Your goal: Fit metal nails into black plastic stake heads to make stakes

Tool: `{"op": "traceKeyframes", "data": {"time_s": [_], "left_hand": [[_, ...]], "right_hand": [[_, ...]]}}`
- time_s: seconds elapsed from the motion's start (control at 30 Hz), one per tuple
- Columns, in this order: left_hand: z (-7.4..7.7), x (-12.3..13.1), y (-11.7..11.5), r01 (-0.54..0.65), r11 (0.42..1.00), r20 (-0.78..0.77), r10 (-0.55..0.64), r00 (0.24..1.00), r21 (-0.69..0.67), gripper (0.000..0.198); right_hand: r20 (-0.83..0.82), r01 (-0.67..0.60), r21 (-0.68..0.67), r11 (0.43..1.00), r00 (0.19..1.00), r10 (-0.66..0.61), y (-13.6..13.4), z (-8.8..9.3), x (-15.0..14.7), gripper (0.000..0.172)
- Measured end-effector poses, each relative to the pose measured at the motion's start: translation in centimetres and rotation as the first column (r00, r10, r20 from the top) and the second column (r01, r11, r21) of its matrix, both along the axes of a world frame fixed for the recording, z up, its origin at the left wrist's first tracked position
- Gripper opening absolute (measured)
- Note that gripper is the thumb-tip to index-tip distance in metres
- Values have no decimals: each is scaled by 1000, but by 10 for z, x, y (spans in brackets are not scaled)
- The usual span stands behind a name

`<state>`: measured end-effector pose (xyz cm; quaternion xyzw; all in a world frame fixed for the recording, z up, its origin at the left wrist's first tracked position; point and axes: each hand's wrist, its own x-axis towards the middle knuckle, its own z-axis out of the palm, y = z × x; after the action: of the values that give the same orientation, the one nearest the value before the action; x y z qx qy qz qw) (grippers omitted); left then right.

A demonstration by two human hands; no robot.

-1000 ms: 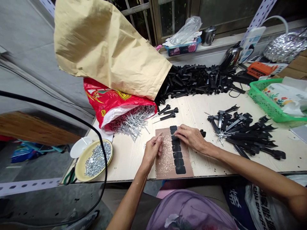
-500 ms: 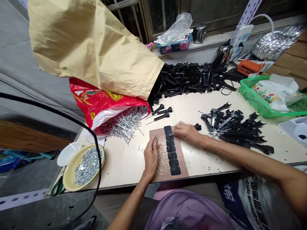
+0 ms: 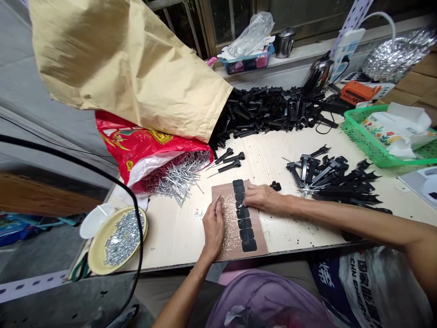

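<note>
A brown board (image 3: 262,240) lies at the table's front edge, bearing a column of black rounded squares (image 3: 246,233) and many pale specks (image 3: 229,230) to their left. My left hand (image 3: 214,223) rests at the board's left edge, fingers stretched out and holding nothing. Above the upper squares, my right hand (image 3: 262,198) has its fingers pinched together. A small shiny spot shows by its fingertips; what they hold is too small to name. A loose black piece (image 3: 275,186) lies just beyond that hand.
Black rods with thin metal pins (image 3: 327,177) are piled at right. Metal pins (image 3: 177,175) spill from a red bag (image 3: 136,141) under a tan sack (image 3: 129,68). A yellow bowl of small metal pieces (image 3: 94,250) stands left; a green basket (image 3: 362,136) right. A black cable (image 3: 102,157) crosses the left foreground.
My right hand has moved a little down the column of black squares, toward me. My left hand has stayed at the board's edge. The camera view has shifted slightly.
</note>
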<state>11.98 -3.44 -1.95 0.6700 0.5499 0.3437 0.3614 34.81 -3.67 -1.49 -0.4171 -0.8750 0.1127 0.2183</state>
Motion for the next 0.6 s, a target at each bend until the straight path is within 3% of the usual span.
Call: {"op": "traceKeyframes", "data": {"time_s": [0.07, 0.13, 0.4, 0.53, 0.6], "left_hand": [[0, 0, 0, 1, 1000, -12, -2, 1000, -4, 40], [-1, 1, 1, 9, 1000, -21, -9, 1000, -6, 41], [-1, 0, 0, 11, 1000, -26, -11, 1000, 4, 42], [-1, -1, -1, 29, 999, -25, -28, 999, 22, 42], [-2, -1, 0, 23, 999, -39, -22, 999, 30, 42]], "right_hand": [[34, -80, 7, 997, 996, 80, -9, -4, -3, 36], [51, -83, 11, 996, 995, 83, -17, -7, -4, 32], [-69, 123, -63, 990, 990, -127, -21, -5, -6, 28], [-14, -118, -70, 991, 993, 117, -43, -2, -16, 31], [-48, -86, -75, 994, 995, 82, -44, -2, -16, 27]]}}
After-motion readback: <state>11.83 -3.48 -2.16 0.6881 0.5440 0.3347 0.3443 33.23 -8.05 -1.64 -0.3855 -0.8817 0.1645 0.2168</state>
